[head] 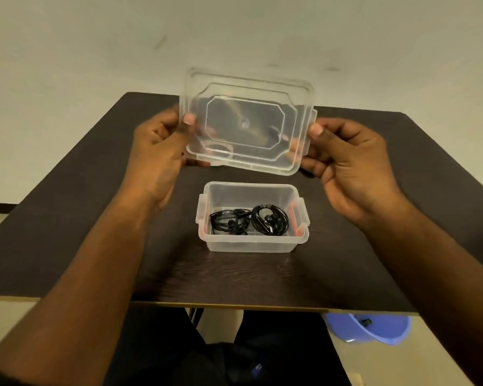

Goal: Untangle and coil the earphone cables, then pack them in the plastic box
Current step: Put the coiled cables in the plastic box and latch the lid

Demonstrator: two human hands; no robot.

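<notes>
A clear plastic box (pixel 251 243) stands open on the dark table (pixel 67 218), near its front middle. Inside lie two coiled black earphone cables, one coil (pixel 229 222) on the left and one coil (pixel 269 222) on the right. Orange clips show at the box's side walls. The clear lid (pixel 248 90) hangs in the air above and behind the box, tilted towards me. My left hand (pixel 162 146) grips the lid's left edge, thumb on top. My right hand (pixel 352 160) grips its right edge the same way.
The table's front edge runs just below the box, with my dark-clothed lap under it. A blue plastic basin (pixel 374 330) sits on the floor at the lower right. A pale wall rises behind the table's far edge.
</notes>
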